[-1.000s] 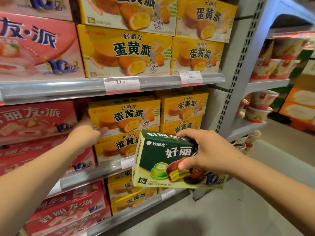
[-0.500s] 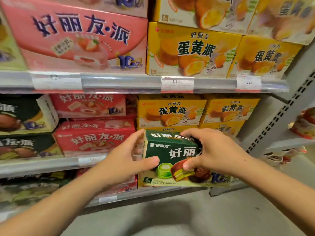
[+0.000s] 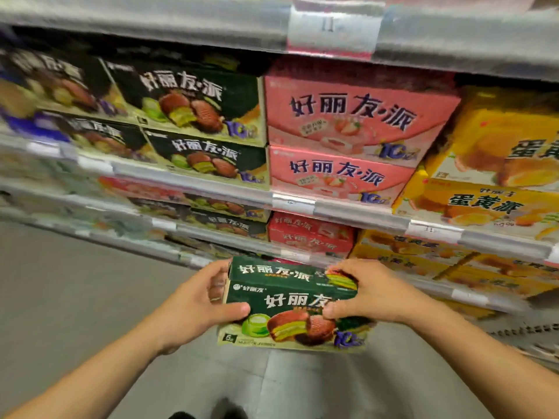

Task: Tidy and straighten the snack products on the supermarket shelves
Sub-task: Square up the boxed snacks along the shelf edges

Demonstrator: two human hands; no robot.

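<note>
Head view: the fingers of the left hand [image 3: 193,300] are curled round the left end of the green snack box [image 3: 292,303], thumb laid across its front face; the fingers of the right hand [image 3: 367,293] are wrapped over its top right corner, thumb pressed on the printed front. The box is thus gripped at both ends and held in the air before the shelving, well clear of any shelf, its long axis running left to right between the two hands and its front face turned toward the camera. Matching dark green boxes [image 3: 193,98] are stacked on a shelf up and to the left of the held box; pink boxes [image 3: 354,116] stand directly above it, and yellow boxes [image 3: 484,204] lie to the right. The matching stack is judged the likely destination, so the carry would run upward and leftward, the left hand leading. Whether a gap is open there cannot be told, since that area is blurred.
</note>
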